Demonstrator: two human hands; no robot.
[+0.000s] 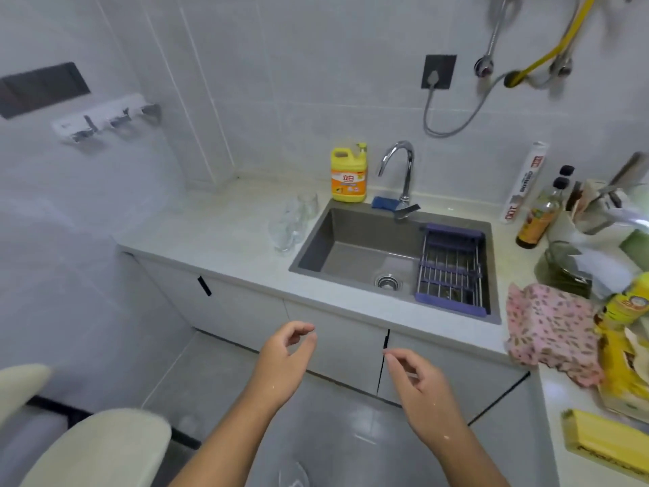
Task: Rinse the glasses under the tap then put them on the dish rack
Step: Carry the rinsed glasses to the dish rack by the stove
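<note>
Clear glasses [293, 221] stand together on the white counter [217, 223], just left of the grey sink [354, 247]. A chrome tap [400, 170] curves over the back of the sink; no water is visible. A purple-framed wire dish rack [451, 272] sits across the right end of the sink. My left hand [286, 360] and my right hand [418, 388] hover in front of the cabinet doors, below the counter edge. Both have loosely curled fingers and hold nothing.
A yellow detergent bottle [348, 175] and a blue sponge [382, 202] sit behind the sink. Right of it stand oil bottles [537, 219], a pink patterned cloth [551, 332], yellow packages [621, 367] and clutter. A cream chair [94, 448] is at lower left.
</note>
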